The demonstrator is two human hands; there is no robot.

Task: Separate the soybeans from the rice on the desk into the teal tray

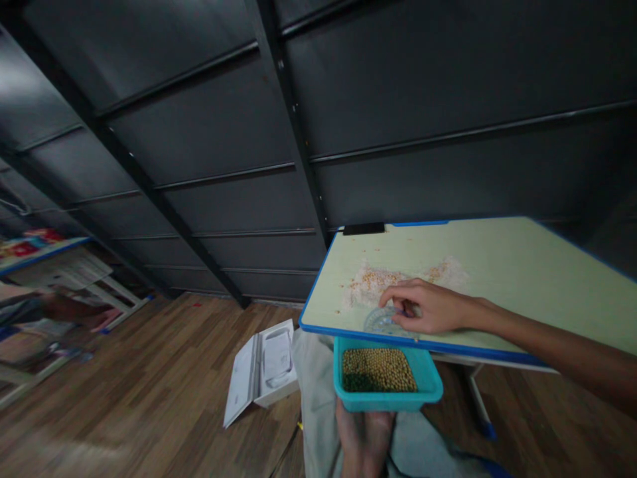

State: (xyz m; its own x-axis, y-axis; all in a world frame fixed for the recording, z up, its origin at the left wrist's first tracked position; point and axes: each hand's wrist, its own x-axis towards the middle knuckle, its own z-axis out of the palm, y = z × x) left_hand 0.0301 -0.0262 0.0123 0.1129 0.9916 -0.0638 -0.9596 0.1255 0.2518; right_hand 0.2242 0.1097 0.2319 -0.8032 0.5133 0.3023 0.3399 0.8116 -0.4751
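My right hand (421, 307) reaches in from the right over the table's front edge, its thumb and fingers pinched on a clear, curved plastic piece that looks like a protractor (379, 321). That piece lies flat at the edge. Beyond it a pile of white grains mixed with orange-yellow kernels (381, 279) spreads over the pale table top. Just below the edge, my left hand (365, 435) holds a teal plastic tray (428, 382) from underneath; its fingers are partly hidden. Round tan beans (385, 368) fill much of the tray, with small dark green beans (359, 382) at its near left corner.
The pale table (522, 265) has a blue rim and a black strip (363, 228) at its back edge. An open white box (263, 368) stands on the wooden floor. Another table (44, 255) and part of a person (64, 311) are at the left. Dark wall panels rise behind.
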